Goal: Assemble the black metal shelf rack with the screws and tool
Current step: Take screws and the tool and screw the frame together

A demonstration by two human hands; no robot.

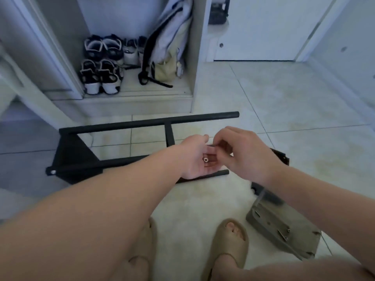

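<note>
The black metal rack frame (pixel 142 123) lies flat on the tiled floor, with two long tubes, a crossbar and a triangular plate (pixel 71 153) at its left end. Above the frame's near tube, my left hand (pixel 192 157) lies palm up with relaxed fingers. A small silver nut or screw (pixel 206 159) rests in the palm. My right hand (pixel 245 153) hovers over that palm and pinches a small dark part (pixel 213 146) between thumb and fingers. I cannot tell whether that part is a screw or the tool.
Another black rack piece (pixel 281 156) lies behind my right wrist. A grey packing sheet (pixel 284 230) holding several metal fittings sits on the floor at the right. My feet in tan slippers (pixel 229 242) stand on a white rug. Shoes (pixel 101 63) and a bag (pixel 170 47) fill the open cabinet ahead.
</note>
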